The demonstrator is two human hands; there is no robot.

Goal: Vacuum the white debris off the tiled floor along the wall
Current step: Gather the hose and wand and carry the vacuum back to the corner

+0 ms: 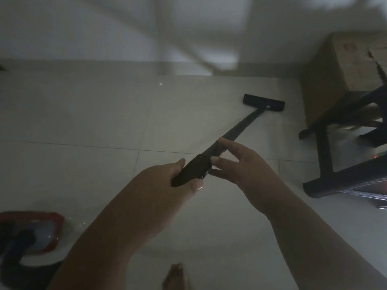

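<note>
Your left hand (159,185) has its fingers curled tight round the thick black grip (188,172) of the vacuum, thumb pressed along its lower side. Your right hand (240,170) is loosely spread with fairly straight fingers (223,142): 1 fingertip rests on top of the wand (240,130) and the thumb touches the ribbed collar just ahead of the grip. Whether it truly pinches is hard to tell in this dim, blurred view.

The slim, dark, matte wand slopes away to a flat rectangular floor head (263,102) lying on the pale, smooth tiled floor (83,122), near the wall (83,38). 1 small white speck (160,83) lies left of the head, close to the wall's base.

On the right stand a brown cardboard box (345,65) and a black angular frame (326,147). At lower left sits a red, glossy vacuum body (31,233).
</note>
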